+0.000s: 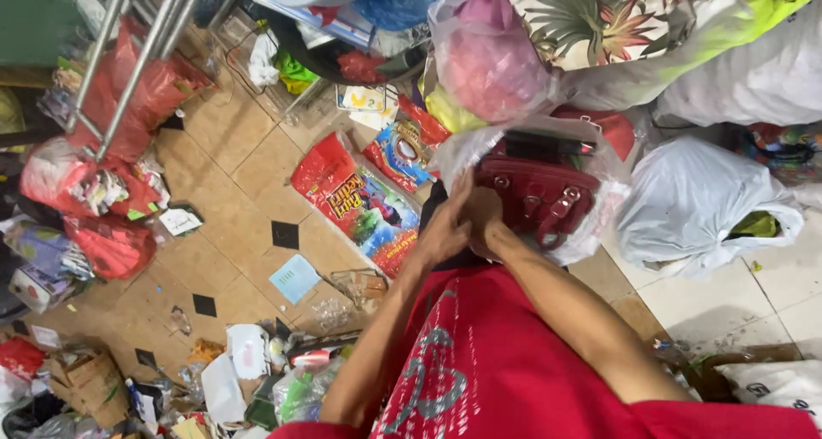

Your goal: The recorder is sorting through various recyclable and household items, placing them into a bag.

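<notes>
The handbag (535, 201) is dark red with silver buckles, inside a clear bag (599, 225). The shirt (505, 362) is red with a grey-white print, and the floor (248, 173) is tan tile with small black squares. A red snack bag (360, 203) shows yellow lettering; beside it lie a white sack (693, 203) and a pink bundle (488, 58).

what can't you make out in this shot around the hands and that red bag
Head view only:
- Left hand and right hand overlap, so their grips are unclear.
- Dark red leather handbag: its lower left is behind the hands, and the clear plastic bag veils its edges.
- White tied plastic sack: contents hidden.
</notes>
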